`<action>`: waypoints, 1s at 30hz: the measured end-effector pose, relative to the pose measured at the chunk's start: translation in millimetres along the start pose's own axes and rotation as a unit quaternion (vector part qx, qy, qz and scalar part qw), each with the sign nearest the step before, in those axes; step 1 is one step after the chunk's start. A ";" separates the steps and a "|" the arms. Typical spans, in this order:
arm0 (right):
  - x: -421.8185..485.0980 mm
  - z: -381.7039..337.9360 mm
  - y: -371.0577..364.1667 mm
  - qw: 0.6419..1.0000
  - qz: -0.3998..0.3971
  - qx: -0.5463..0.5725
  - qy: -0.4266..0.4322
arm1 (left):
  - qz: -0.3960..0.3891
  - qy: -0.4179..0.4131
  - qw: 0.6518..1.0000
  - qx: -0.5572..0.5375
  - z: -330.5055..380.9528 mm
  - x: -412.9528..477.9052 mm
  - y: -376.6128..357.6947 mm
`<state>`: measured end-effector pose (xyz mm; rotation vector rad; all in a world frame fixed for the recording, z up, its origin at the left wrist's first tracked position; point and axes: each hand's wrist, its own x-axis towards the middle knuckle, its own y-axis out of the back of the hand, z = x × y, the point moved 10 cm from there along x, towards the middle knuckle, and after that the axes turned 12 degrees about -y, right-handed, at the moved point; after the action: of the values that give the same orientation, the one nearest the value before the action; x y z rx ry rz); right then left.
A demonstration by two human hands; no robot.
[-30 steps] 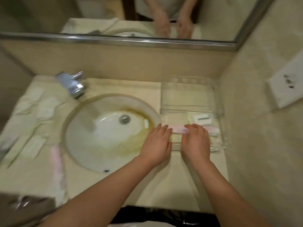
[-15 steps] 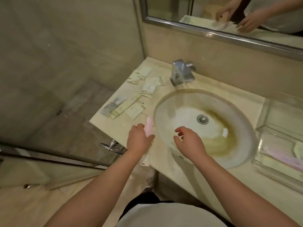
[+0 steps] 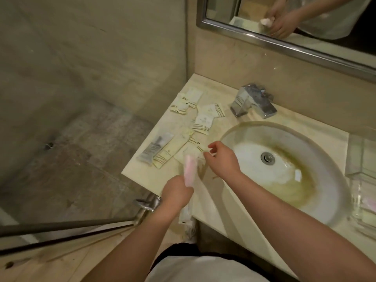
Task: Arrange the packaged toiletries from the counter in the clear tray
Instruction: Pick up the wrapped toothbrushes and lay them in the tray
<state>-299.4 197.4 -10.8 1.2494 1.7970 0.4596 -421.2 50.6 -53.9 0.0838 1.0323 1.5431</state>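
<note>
Left hand (image 3: pixel 176 193) was closed around a long pink packet (image 3: pixel 190 169), lifted off the counter (image 3: pixel 146 176) just left of the sink (image 3: pixel 284 169); right hand (image 3: pixel 222 157) had thumb and forefinger narrowed onto a cream sachet (image 3: pixel 198 146) at the sink's left rim; whether it was gripped I couldn't tell. Remaining packets (image 3: pixel 201 123) lay further left of the sink, clear tray (image 3: pixel 364 176) on its right; they looked light, thin, crinkly and likely slippery, so pinch by an edge, not the flat face.

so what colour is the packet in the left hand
Pink, in a clear wrapper, gripped by the left hand; the head view shows it.
</note>
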 end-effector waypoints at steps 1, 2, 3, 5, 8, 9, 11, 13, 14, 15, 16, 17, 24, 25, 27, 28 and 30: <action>6.5 -9.7 -8.0 1.000 -0.001 -0.009 0.000 | 0.002 -0.003 1.000 -0.024 -6.8 -2.3 10.4; 12.3 -17.9 -16.4 1.000 0.000 -0.025 0.004 | 0.006 -0.005 0.999 -0.049 -11.7 -5.6 20.1; 17.0 -25.9 -25.8 0.999 0.003 -0.051 0.011 | 0.017 -0.005 0.997 -0.079 -16.3 -7.8 30.6; 20.9 -35.7 -42.0 0.990 0.020 -0.134 0.024 | 0.046 -0.005 0.990 -0.132 -21.0 -10.0 49.1; 24.7 -30.3 -56.0 0.983 0.035 -0.180 0.015 | 0.054 -0.001 0.985 -0.161 -20.8 -6.8 65.7; 26.2 -23.1 -57.7 0.987 0.029 -0.155 -0.005 | 0.049 -0.004 0.985 -0.167 -18.7 -4.5 68.3; 28.7 -8.4 -58.2 0.994 0.010 -0.100 -0.038 | 0.033 -0.007 0.983 -0.181 -14.6 1.3 69.5; 26.9 0.4 -51.5 0.999 -0.011 -0.016 -0.034 | 0.016 0.002 0.981 -0.193 -9.5 6.3 68.1; 22.3 5.0 -43.7 0.999 -0.019 0.041 -0.028 | 0.009 0.004 0.979 -0.201 -4.5 7.9 67.2; 14.6 10.2 -29.5 0.995 -0.013 0.094 -0.015 | 0.006 -0.001 0.977 -0.211 2.8 10.5 65.2; 4.6 17.0 -9.6 0.990 0.009 0.140 0.006 | 0.004 -0.010 0.975 -0.220 13.2 12.9 63.3; -8.5 22.1 12.3 0.984 0.033 0.171 0.031 | 0.007 -0.021 0.973 -0.230 23.6 15.0 61.4; -85.6 121.4 142.4 0.931 0.124 0.341 0.038 | -0.091 -0.098 0.966 -0.222 141.5 9.7 -10.3; -90.9 129.9 147.9 0.931 0.127 0.338 0.043 | -0.104 -0.106 0.962 -0.228 154.0 5.1 -19.2; -103.7 161.9 166.5 0.929 0.152 0.335 0.043 | -0.151 -0.131 0.951 -0.235 191.4 -8.3 -53.0; -110.6 183.1 178.6 0.924 0.168 0.341 0.037 | -0.180 -0.145 0.945 -0.232 212.8 -17.5 -73.9; -125.5 224.7 202.6 0.908 0.196 0.370 0.018 | -0.231 -0.171 0.933 -0.216 251.5 -36.9 -115.1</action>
<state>12.9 133.8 64.9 2.1568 1.8096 -0.0136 -176.8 145.2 42.1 -0.1821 0.3822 1.2298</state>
